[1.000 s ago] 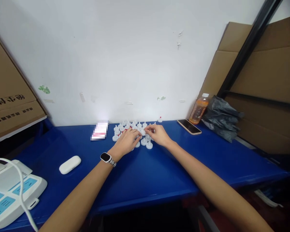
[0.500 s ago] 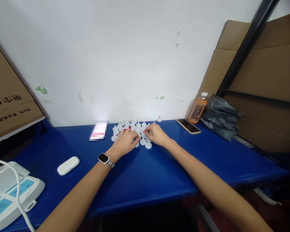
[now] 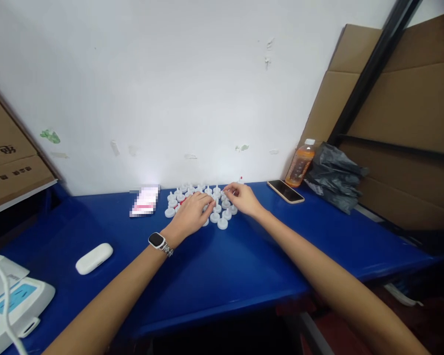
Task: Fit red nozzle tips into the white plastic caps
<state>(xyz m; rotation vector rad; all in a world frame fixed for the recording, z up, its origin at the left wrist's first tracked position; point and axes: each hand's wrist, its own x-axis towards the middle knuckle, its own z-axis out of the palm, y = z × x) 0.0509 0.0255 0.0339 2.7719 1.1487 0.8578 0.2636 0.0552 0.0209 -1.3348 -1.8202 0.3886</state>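
Observation:
Many white nozzle caps (image 3: 222, 224) stand in a cluster on the blue table near the wall, spouts mostly upward. Small red pieces (image 3: 184, 200) show among them, beside my left hand. My left hand (image 3: 194, 213), wearing a watch, lies over the cluster's front left, fingers bent and thumb drawn toward them. Whatever is under those fingers is hidden. At the cluster's right side my right hand (image 3: 243, 198) has thumb and forefinger pinched together; anything between them is too small to name. One white cap with a red tip (image 3: 240, 180) stands apart behind my right hand.
A phone (image 3: 285, 191), a bottle of orange drink (image 3: 299, 165) and a dark plastic bag (image 3: 335, 175) are at the right. On the left are a pink-and-white packet (image 3: 145, 201), a white case (image 3: 94, 259) and a power strip (image 3: 25, 301). Cardboard (image 3: 410, 108) flanks the table.
My right hand has moved slightly up and right from the front caps, uncovering more of them. My left hand stays over the cluster. The view has shifted a little.

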